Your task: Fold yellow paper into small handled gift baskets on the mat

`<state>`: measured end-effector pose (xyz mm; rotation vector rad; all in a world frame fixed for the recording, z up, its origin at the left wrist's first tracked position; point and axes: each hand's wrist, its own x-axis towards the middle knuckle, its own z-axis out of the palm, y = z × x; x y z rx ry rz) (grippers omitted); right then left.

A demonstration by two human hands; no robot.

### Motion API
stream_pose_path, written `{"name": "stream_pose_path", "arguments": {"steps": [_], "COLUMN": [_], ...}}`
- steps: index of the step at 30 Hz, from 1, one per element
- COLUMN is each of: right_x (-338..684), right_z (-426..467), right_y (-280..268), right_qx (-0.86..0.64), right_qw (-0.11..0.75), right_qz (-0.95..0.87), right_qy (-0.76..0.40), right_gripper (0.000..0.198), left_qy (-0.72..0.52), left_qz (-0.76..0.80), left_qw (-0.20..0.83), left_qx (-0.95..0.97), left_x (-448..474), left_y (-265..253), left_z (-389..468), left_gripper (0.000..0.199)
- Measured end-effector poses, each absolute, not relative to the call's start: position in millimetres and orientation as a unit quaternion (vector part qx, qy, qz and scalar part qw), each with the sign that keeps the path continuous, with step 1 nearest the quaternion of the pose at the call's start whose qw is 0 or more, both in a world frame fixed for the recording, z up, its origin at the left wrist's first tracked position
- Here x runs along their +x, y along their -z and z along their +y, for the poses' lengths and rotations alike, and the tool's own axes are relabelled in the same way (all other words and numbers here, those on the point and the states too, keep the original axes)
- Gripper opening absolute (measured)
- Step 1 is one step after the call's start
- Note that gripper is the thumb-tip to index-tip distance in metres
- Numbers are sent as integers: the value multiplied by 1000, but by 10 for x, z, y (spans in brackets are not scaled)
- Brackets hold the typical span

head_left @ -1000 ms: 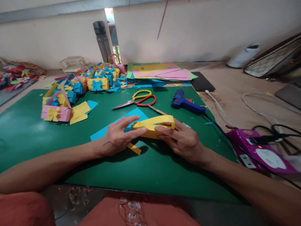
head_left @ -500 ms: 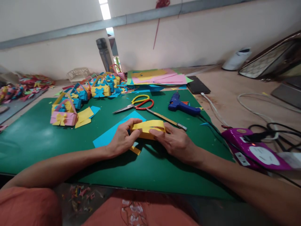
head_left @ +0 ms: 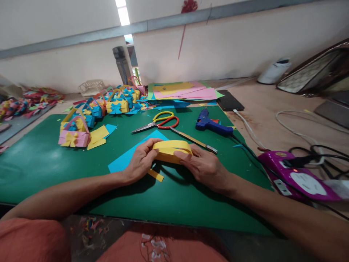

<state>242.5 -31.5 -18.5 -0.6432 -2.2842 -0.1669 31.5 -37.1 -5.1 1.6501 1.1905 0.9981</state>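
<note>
Between my two hands is a yellow paper basket (head_left: 169, 157) with a paper strip arched over its top, held just above the green mat (head_left: 174, 203). My left hand (head_left: 143, 158) pinches its left end, thumb in front. At the right end my right hand (head_left: 205, 165) grips it, the thumb pressed on the front side and the other fingers partly hidden behind. A narrow yellow paper strip (head_left: 156, 175) shows below my left hand. Under and behind that hand lies a blue paper sheet (head_left: 122, 159).
Beyond my hands lie scissors (head_left: 163, 120), a cutter knife (head_left: 195, 140) and a blue glue gun (head_left: 212, 123). Finished paper baskets (head_left: 73, 138) stand at left, near yellow paper pieces (head_left: 97, 136). A purple power strip (head_left: 297, 178), cables and a phone (head_left: 230, 100) are at right.
My left hand has shifted its hold slightly toward the left end, with its fingers drawn closer together. The basket stays in both hands; the view has tilted a little.
</note>
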Motion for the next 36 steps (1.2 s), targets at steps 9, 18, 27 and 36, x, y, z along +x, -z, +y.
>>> {"name": "stream_pose_path", "arguments": {"steps": [9, 18, 27, 36], "right_x": [2422, 2436, 2480, 2432], "right_z": [-336, -316, -344, -331], "right_y": [174, 130, -23, -259], "right_qx": [-242, -241, -245, -223], "right_qw": [371, 344, 388, 240], "right_qz": [-896, -906, -881, -943], "right_qy": [47, 56, 117, -58], "right_gripper": [25, 32, 30, 31], "left_qy": [-386, -263, -164, -11], "left_qz": [458, 457, 321, 260], "left_qw": [437, 403, 611, 726], "left_qx": [671, 748, 705, 636], "left_x": [324, 264, -6, 253], "left_y": [-17, -170, -366, -318], "left_z": [-388, -283, -129, 140], "left_gripper": [16, 24, 73, 58]}}
